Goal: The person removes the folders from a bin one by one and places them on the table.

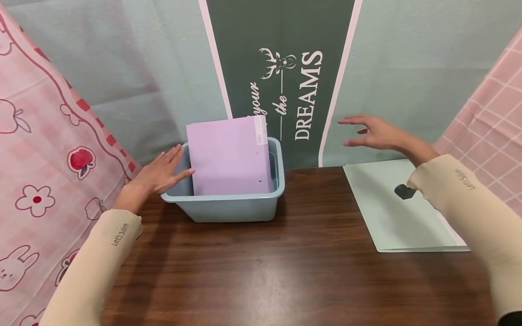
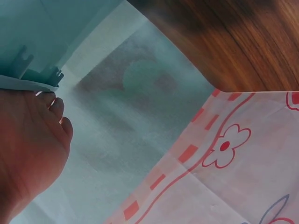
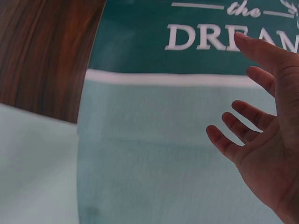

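A light blue plastic bin [image 1: 232,209] stands on the table with a lilac folder [image 1: 228,158] upright inside, leaning and rising above the rim. The folder carries a pale label and small holes along its right side. My left hand [image 1: 163,171] rests at the bin's left rim, fingers straight and thumb reaching toward the folder's edge. In the left wrist view, that hand [image 2: 37,140] overlaps the bin's edge [image 2: 28,83]. My right hand [image 1: 377,132] hangs in the air to the right of the bin, fingers spread and holding nothing; the right wrist view shows its palm [image 3: 266,168].
A pale green folder [image 1: 367,194] lies flat on the brown wooden table [image 1: 261,267] at the right, partly under my right forearm. A small black object [image 1: 404,191] shows beside the right sleeve. Printed cloths hang at the back [image 1: 281,27] and left [image 1: 41,154]; a pink checked one [image 1: 497,122] is at right.
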`<state>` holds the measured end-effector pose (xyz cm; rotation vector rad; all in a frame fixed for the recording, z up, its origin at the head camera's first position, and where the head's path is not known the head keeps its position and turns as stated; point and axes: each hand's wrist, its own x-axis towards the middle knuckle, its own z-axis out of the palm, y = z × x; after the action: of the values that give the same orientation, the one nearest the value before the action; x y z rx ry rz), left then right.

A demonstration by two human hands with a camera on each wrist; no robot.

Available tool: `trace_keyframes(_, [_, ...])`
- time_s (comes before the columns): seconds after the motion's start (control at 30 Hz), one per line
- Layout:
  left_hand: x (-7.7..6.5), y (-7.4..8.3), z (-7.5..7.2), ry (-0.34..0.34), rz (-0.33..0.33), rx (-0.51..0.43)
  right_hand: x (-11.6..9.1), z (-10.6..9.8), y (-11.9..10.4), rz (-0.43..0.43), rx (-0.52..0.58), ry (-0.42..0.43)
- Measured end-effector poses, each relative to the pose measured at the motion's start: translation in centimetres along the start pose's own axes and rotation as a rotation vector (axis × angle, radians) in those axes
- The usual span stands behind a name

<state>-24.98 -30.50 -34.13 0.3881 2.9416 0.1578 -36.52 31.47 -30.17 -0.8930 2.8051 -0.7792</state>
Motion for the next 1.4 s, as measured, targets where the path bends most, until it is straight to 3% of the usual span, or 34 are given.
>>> trace_keyframes(0.73, [-1.1, -1.0, -0.1, 0.000, -0.005, 0.003, 6.9, 3.0, -7.3, -0.099, 0.180, -0.002])
trace_keyframes(1.4, [-1.3, -1.3, 0.0, 0.002, -0.036, -0.029, 10.9, 6.4, -9.9, -0.132, 0.388, -0.043])
